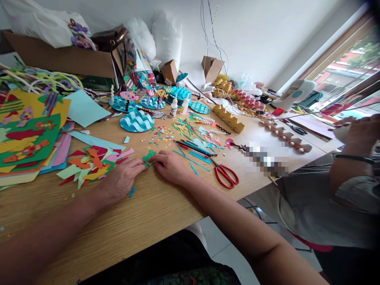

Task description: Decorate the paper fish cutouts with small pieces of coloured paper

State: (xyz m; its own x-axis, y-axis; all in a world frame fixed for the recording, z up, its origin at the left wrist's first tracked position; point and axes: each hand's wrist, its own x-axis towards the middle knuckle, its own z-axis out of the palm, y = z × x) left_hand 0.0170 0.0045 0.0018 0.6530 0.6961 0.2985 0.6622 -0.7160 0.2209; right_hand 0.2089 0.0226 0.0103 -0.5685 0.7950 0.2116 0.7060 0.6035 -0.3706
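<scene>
A small green paper cutout (149, 156), possibly fish-shaped, lies on the wooden table between my hands. My left hand (121, 179) has its fingers together, their tips pressing on the cutout's left edge. From the other side, the closed fingers of my right hand (171, 166) grip its right edge. Both hands cover part of it. Blue paper bits (132, 192) lie just below my left fingers. Colourful paper scraps (89, 164) are heaped left of that hand. Red-handled scissors (226, 175) and several pencils (194, 147) lie to the right of my right hand.
Stacked coloured paper (29, 138) fills the left side. Blue wavy paper discs (137, 121) and glue bottles (173, 107) stand farther back. Egg-carton strips (228, 118) lie at the right rear. Another person (326, 198) sits at the right.
</scene>
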